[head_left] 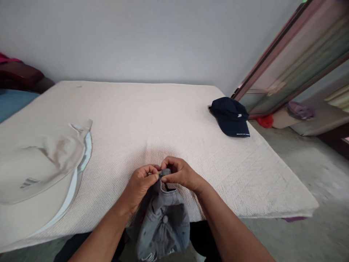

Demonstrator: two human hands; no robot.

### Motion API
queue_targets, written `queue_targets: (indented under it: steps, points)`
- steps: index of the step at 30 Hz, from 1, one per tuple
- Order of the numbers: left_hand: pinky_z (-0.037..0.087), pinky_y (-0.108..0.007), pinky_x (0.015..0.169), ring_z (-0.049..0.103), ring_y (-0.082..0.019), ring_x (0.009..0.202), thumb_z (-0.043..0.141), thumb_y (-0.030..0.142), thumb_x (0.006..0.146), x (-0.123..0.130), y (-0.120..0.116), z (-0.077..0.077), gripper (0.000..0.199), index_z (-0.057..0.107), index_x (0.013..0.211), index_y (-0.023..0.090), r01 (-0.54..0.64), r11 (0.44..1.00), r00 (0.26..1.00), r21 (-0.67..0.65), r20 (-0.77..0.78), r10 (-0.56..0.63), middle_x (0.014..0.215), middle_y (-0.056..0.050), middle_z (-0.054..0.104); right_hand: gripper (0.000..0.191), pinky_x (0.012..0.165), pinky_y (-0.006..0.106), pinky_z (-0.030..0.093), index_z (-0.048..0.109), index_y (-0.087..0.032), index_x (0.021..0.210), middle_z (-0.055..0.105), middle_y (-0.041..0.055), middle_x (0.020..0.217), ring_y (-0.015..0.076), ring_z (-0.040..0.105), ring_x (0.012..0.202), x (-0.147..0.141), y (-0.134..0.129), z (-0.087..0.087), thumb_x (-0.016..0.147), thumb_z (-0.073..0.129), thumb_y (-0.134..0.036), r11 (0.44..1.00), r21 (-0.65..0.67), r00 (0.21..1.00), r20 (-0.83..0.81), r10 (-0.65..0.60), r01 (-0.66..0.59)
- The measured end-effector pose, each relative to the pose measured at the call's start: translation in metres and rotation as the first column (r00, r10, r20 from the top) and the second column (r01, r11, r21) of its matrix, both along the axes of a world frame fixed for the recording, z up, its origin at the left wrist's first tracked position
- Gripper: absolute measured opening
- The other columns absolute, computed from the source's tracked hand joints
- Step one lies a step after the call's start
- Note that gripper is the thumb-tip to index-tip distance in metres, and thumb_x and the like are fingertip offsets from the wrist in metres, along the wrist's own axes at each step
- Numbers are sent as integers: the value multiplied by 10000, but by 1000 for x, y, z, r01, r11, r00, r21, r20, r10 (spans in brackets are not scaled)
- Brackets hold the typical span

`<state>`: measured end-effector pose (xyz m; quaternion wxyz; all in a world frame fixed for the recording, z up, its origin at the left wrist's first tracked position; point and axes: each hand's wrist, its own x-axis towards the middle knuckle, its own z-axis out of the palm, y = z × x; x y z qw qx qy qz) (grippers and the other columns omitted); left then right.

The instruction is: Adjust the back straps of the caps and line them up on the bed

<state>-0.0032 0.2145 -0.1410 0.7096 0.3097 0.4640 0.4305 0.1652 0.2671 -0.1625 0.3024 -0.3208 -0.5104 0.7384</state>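
Grey denim cap (pixel 162 229) hanging at mattress (pixel 240 174) edge; left hand (pixel 139 185) and right hand (pixel 181 174) both nearly closed, pinching its back strap (pixel 165 172) between them; navy cap (pixel 230 116) lying well apart on mattress

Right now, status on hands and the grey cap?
Left hand and right hand pinching back strap of grey denim cap. Beige cap and navy cap lie apart on the mattress.
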Motion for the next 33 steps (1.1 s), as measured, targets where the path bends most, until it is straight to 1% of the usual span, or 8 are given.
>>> queue_targets:
  steps: [4, 8, 11, 14, 19, 22, 28, 33]
  points:
    - [405, -268, 625, 538, -128, 703, 662, 209, 727, -3, 1, -1, 120, 568, 689, 144, 23, 1000, 1000, -10, 17, -23, 954, -43, 573, 307, 549, 221, 368, 567, -179, 793, 522, -37, 689, 98, 473, 620, 0, 0, -3, 604, 804, -228, 999, 49, 998, 55, 4, -6]
    - [401, -265, 609, 532, -126, 672, 711, 261, 715, -4, 2, -3, 184, 584, 677, 134, 41, 999, 999, -20, 3, -41, 866, -41, 580, 290, 553, 220, 370, 563, -184, 802, 522, -39, 693, 93, 466, 615, 0, -2, -5, 635, 795, -232, 996, 87, 996, 90, 3, -11]
    - [399, -255, 611, 529, -118, 671, 726, 255, 708, -4, 3, -4, 192, 587, 667, 130, 45, 999, 999, -22, -11, -45, 853, -34, 576, 291, 551, 217, 366, 560, -184, 808, 519, -38, 706, 91, 458, 621, 1, -3, -6, 648, 795, -242, 994, 110, 993, 119, -1, -13]
    - [401, -248, 614, 529, -112, 671, 723, 247, 713, -4, 4, -4, 188, 587, 663, 127, 50, 998, 998, -42, 30, -49, 855, -29, 574, 301, 560, 219, 373, 556, -183, 814, 524, -32, 727, 97, 466, 643, 1, -3, -6, 649, 798, -253, 992, 125, 991, 131, -4, -12]
    - [387, -246, 583, 509, -108, 617, 700, 235, 716, -4, 4, -5, 170, 568, 670, 139, 55, 995, 998, -78, 41, -51, 746, -12, 570, 280, 578, 226, 386, 558, -189, 826, 536, -30, 739, 104, 488, 661, 2, -3, -7, 667, 782, -244, 989, 150, 991, 134, -4, -16]
    - [358, -246, 559, 479, -106, 577, 667, 238, 724, -3, 4, -6, 152, 548, 680, 154, 71, 994, 997, -81, 1, -71, 661, 7, 544, 254, 592, 224, 390, 577, -194, 839, 541, -29, 755, 105, 486, 676, 2, -3, -5, 679, 770, -237, 980, 199, 984, 175, -10, -25]
    - [313, -241, 555, 426, -103, 584, 602, 189, 676, -1, 3, -4, 99, 520, 626, 163, 99, 995, 968, -10, -233, -99, 620, 21, 498, 235, 691, 243, 424, 615, -197, 904, 589, -2, 875, 126, 531, 790, 3, -4, -1, 694, 716, -167, 972, 215, 980, 190, 54, -95]
    - [304, -237, 540, 409, -97, 569, 580, 177, 649, 1, 3, -5, 85, 508, 605, 167, 93, 996, 969, 1, -230, -90, 623, 27, 484, 223, 625, 220, 399, 596, -186, 854, 559, -19, 800, 111, 499, 727, 3, -6, 0, 668, 708, -139, 976, 200, 970, 241, 41, -91]
